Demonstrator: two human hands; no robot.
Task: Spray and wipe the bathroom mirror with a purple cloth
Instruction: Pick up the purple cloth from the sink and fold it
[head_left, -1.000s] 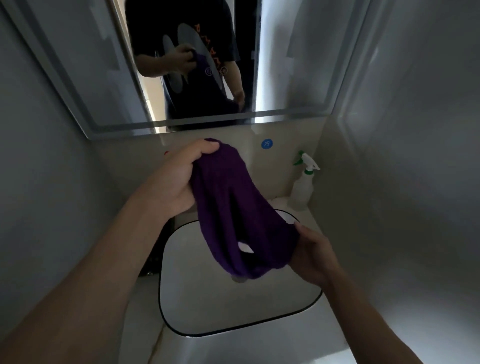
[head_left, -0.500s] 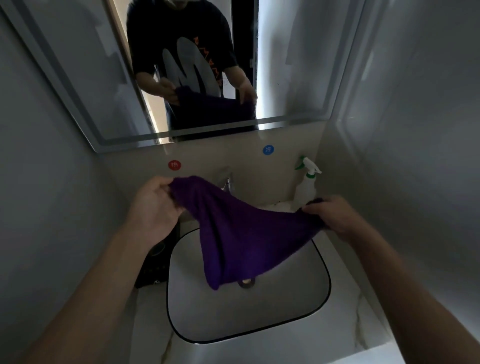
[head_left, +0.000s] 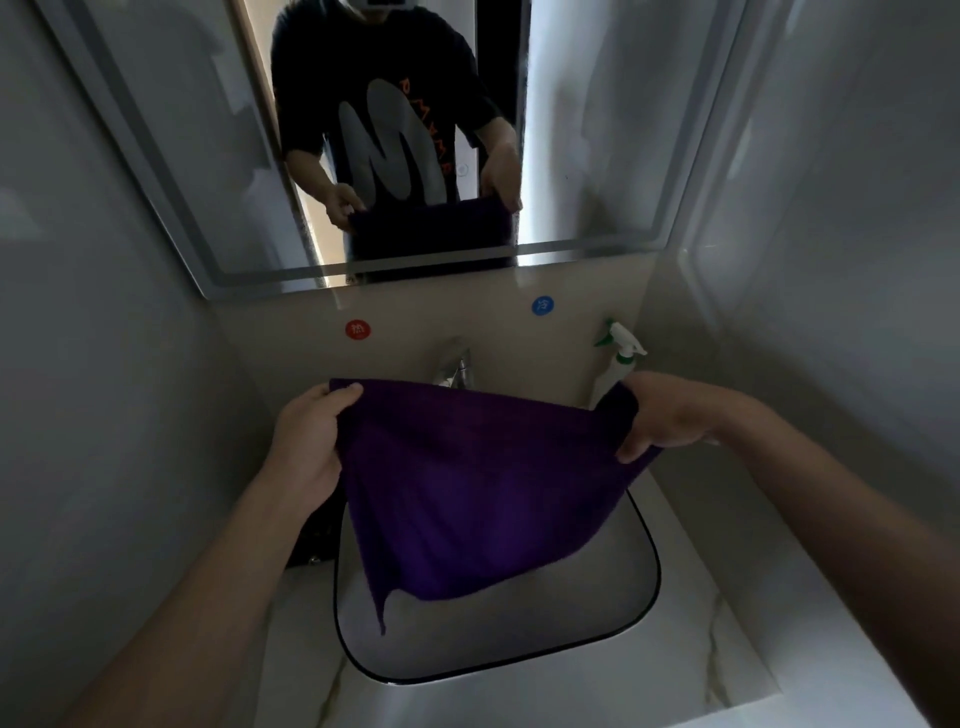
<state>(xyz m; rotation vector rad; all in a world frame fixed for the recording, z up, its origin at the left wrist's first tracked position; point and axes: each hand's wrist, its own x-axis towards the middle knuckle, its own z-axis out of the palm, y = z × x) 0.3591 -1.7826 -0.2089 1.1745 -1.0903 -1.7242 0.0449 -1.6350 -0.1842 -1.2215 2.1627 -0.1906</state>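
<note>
Purple cloth is held spread above the wash basin, stretched between both hands. The left hand has its fingers curled round the left top corner; the right hand pinches the right corner. The spray bottle stands at the far right of the surface, no hand on it. The mirror, on the far wall, shows no visible spray or wipe marks. Assessment: preparation only; spraying and wiping both appear outstanding.

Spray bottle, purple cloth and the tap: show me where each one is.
spray bottle (head_left: 625, 340), head view, on its white trigger head.
purple cloth (head_left: 478, 478), head view, middle of the spread panel.
tap (head_left: 457, 367), head view, chrome spout behind the cloth.
</note>
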